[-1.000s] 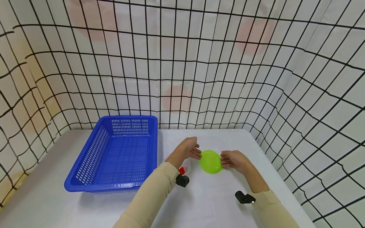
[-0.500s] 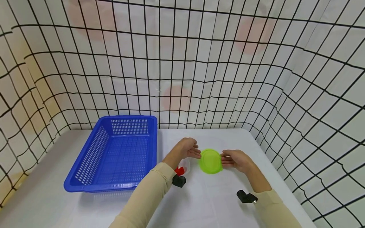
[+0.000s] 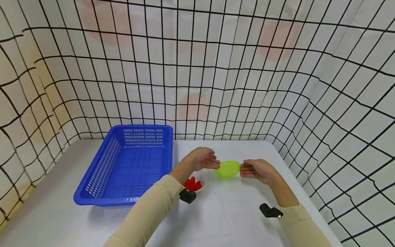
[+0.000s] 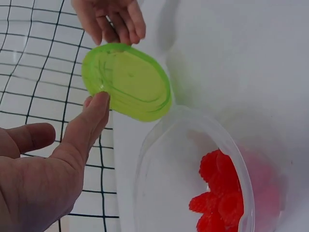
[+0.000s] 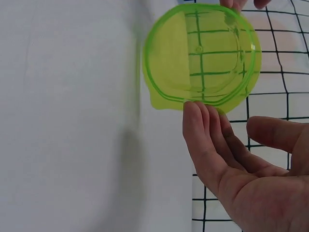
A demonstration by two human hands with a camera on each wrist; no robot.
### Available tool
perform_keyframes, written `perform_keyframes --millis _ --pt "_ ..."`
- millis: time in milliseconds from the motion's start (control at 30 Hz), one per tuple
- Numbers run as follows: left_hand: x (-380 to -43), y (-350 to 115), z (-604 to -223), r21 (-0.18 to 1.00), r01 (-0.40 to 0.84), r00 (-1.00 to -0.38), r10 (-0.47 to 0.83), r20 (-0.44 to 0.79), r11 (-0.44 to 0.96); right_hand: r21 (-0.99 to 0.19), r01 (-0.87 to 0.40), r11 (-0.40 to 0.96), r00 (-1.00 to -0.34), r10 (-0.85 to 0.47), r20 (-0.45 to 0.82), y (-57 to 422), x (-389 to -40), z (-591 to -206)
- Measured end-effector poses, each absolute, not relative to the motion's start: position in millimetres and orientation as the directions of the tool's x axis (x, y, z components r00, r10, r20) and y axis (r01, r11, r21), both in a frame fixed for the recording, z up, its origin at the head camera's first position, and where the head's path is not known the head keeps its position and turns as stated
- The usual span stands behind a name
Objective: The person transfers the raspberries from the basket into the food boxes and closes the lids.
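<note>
A translucent green round lid (image 3: 228, 169) is held up between my two hands, tilted and lifted off the table. The fingertips of my left hand (image 3: 203, 159) touch its left edge, fingers nearly straight. On the opposite edge, the extended fingers of my right hand (image 3: 258, 171) press near a small tab, thumb held apart, as the right wrist view shows. A clear plastic container (image 4: 193, 121) stands below my left hand. Inside are red, bumpy, raspberry-like pieces (image 4: 219, 191). My left forearm partly hides the container in the head view.
A blue slotted basket (image 3: 139, 168) stands on the left of the white table (image 3: 234, 219). Black grid netting (image 3: 197, 68) over white sheeting surrounds the back and sides. Wrist cameras (image 3: 187, 195) ride on both sleeves.
The lid has tipped from facing the head camera to a flatter angle between my hands. My left forearm has shifted slightly left, uncovering more of the red pieces.
</note>
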State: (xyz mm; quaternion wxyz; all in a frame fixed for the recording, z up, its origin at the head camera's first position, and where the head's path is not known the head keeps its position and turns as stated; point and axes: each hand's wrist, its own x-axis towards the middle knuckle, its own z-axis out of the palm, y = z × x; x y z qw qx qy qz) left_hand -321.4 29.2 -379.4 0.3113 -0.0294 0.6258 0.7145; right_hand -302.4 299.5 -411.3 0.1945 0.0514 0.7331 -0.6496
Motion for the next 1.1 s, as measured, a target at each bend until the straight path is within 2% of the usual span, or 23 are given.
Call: perform_keyframes --millis 500,733,900,1100 --pt "-312.8 -18.5 -361.7 0.889 -0.457 -0.817 0.402 -0.413 -0.016 -0.964 0.234 0.125 -0.950 -0.182 -0.254 257.8 -307.0 -397.3" --pt "-306.3 -43.7 -358.5 0.891 -0.454 -0.821 0.387 -0.420 0.002 -0.976 0.177 0.126 -0.951 -0.233 -0.203 233.7 -304.4 -388.6" --pt "-304.8 -60.3 -358.6 0.901 -0.431 -0.826 0.380 -0.416 0.048 -0.972 0.169 0.164 -0.931 -0.296 -0.212 219.0 -303.0 -383.7" --pt "-302.8 -69.8 -356.7 0.899 -0.419 -0.837 0.330 -0.437 0.128 -0.961 0.200 0.194 -0.921 -0.297 -0.251 206.4 -300.7 -382.8"
